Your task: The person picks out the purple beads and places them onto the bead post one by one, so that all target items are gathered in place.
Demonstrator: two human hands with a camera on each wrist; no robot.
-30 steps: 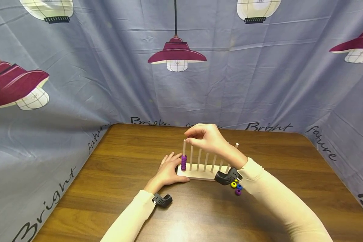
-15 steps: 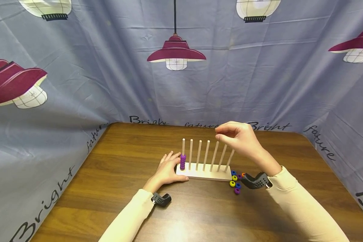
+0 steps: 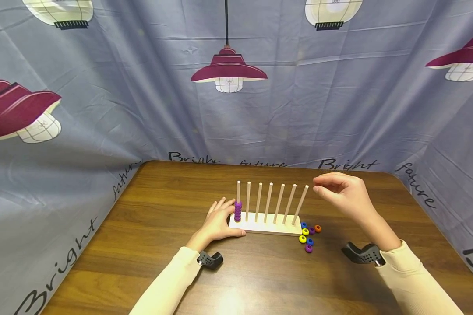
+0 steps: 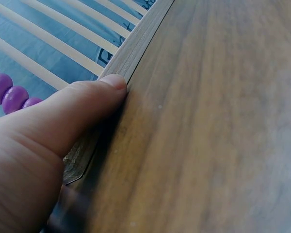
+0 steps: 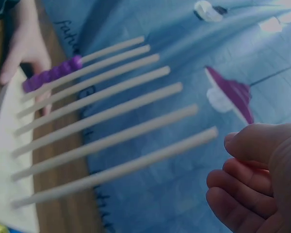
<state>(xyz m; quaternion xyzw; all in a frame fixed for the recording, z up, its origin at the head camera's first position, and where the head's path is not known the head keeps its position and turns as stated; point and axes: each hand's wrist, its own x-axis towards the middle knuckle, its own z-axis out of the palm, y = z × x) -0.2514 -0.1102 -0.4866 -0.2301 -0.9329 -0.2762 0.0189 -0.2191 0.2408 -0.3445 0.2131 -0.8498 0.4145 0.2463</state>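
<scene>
A wooden peg rack [image 3: 270, 226] with several upright pegs stands on the table. Purple beads [image 3: 238, 211] are stacked on its leftmost peg; the other pegs are bare. My left hand [image 3: 217, 222] holds the left end of the rack's base, thumb along the front edge and fingers behind. In the left wrist view, the thumb [image 4: 82, 104] lies against the base's edge. My right hand [image 3: 347, 194] is in the air to the right of the rightmost peg, fingers loosely bent, with nothing seen in them. The right wrist view shows this hand [image 5: 262, 179] apart from the peg tips.
Several loose beads lie by the rack's right end, among them an orange bead [image 3: 317, 228], a yellow bead [image 3: 302, 239], a blue bead [image 3: 309, 241] and a purple bead [image 3: 308, 248]. A printed curtain [image 3: 284, 118] hangs behind the wooden table [image 3: 173, 210].
My right hand has moved right, from above the leftmost peg to beyond the rack's right end, uncovering the pegs and loose beads. My left hand stays on the base.
</scene>
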